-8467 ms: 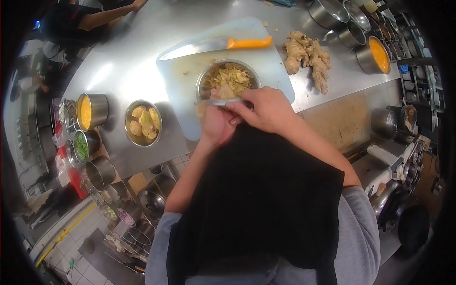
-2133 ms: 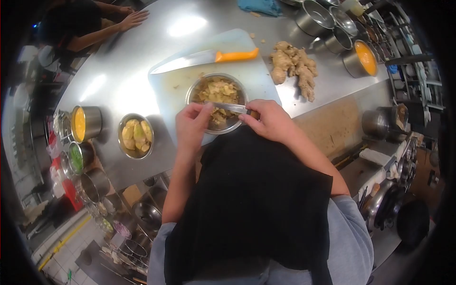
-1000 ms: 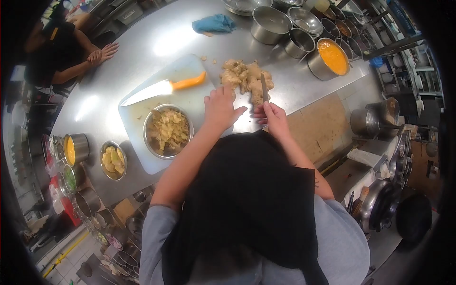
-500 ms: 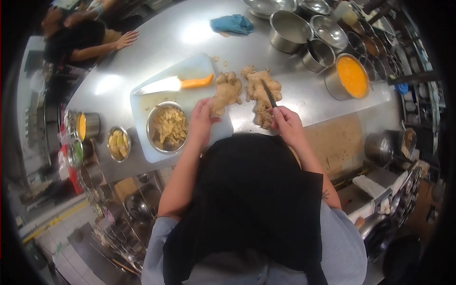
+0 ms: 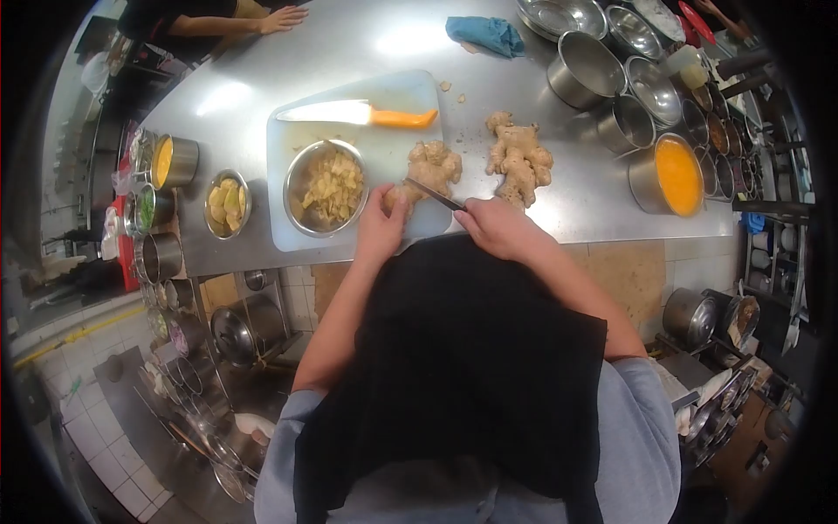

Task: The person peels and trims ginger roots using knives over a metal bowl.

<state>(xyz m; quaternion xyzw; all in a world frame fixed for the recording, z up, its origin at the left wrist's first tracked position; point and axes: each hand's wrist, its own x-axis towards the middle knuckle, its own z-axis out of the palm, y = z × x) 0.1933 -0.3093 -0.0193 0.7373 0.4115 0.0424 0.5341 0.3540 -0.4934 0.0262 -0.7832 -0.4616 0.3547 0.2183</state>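
My left hand [image 5: 384, 223] grips the lower left end of a knobbly ginger root [image 5: 436, 166] over the right side of the white cutting board [image 5: 288, 223]. In my right hand [image 5: 497, 227] is a small dark-bladed knife [image 5: 434, 194], its blade lying across the ginger near my left fingers. A second, larger ginger root [image 5: 519, 157] rests on the steel table just beyond my right hand. Left of my left hand, a steel bowl [image 5: 292, 214] of ginger pieces [image 5: 330, 190] stands on the board. An orange-handled knife [image 5: 401, 117] lies flat across the board's far part.
A small bowl of peeled pieces [image 5: 225, 208] stands left of the board. Pots of orange liquid [image 5: 678, 179] sit at both sides. Steel pots [image 5: 587, 70] and bowls crowd the back right, near a blue cloth [image 5: 485, 37]. A co-worker's hand [image 5: 283, 19] rests on the far table edge.
The small knife has moved left from the larger ginger root to the piece in my left hand. The view has shifted, so the table sits differently in frame.
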